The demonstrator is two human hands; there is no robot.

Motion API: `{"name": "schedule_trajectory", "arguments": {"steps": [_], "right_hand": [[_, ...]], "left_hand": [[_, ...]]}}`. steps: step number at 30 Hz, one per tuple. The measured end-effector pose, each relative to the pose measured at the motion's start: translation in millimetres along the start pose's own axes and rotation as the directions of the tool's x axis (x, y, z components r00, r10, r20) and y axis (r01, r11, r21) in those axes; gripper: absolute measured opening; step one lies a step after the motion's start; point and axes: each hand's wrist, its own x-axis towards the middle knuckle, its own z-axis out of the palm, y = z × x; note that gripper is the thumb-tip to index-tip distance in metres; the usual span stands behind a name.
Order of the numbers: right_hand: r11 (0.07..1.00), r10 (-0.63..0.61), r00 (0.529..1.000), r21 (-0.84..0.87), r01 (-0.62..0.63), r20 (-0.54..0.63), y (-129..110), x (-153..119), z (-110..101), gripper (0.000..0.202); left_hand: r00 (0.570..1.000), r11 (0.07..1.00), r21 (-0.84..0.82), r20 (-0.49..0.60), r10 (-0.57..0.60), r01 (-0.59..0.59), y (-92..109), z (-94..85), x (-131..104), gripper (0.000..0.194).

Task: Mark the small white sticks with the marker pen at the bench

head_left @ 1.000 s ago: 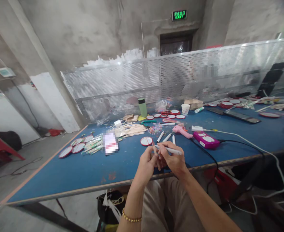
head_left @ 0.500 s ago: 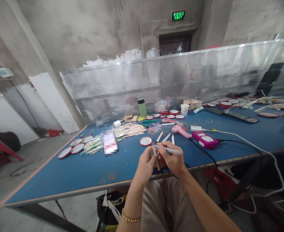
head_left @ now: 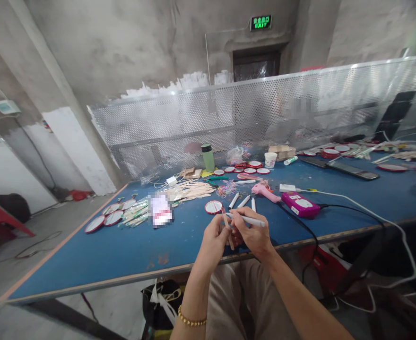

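1. We count two hands at work, both over the near edge of one blue table [head_left: 123, 255].
2. Our left hand [head_left: 212, 240] is closed in a pinch, with one flat stick [head_left: 231, 242] between thumb and fingers; the stick stands tilted, its upper end by the round disc.
3. Our right hand [head_left: 255, 237] is curled around one white pen [head_left: 253, 220], its tip pointing at the stick; we cannot tell whether they touch.
4. Just beyond our hands lies one red-rimmed disc [head_left: 213, 207], flat on the table.
5. Three markers [head_left: 244, 201] lie side by side to the right of that disc.
6. Next to them we see one pink glue gun [head_left: 266, 192] and one purple box [head_left: 301, 205].
7. On the left are four more discs [head_left: 113, 217], one phone [head_left: 161, 210] and a heap of wooden sticks [head_left: 197, 190], too many for us to count.
8. Farther back stand one green bottle [head_left: 208, 159] and one paper cup [head_left: 270, 160].
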Motion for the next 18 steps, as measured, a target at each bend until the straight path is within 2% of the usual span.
{"name": "schedule_trajectory", "arguments": {"steps": [10,18], "right_hand": [[1.000,0.020,1.000,-0.007,-0.020,0.011,1.4,0.0,1.2,0.024],[0.999,-0.035,0.999,-0.019,0.035,-0.019,1.7,0.3,-0.5,0.022]], "left_hand": [[1.000,1.000,0.007,0.001,0.001,-0.001,-2.5,-1.1,0.7,0.037],[1.000,1.000,0.000,-0.011,-0.013,0.013,0.9,0.0,0.3,0.039]]}}
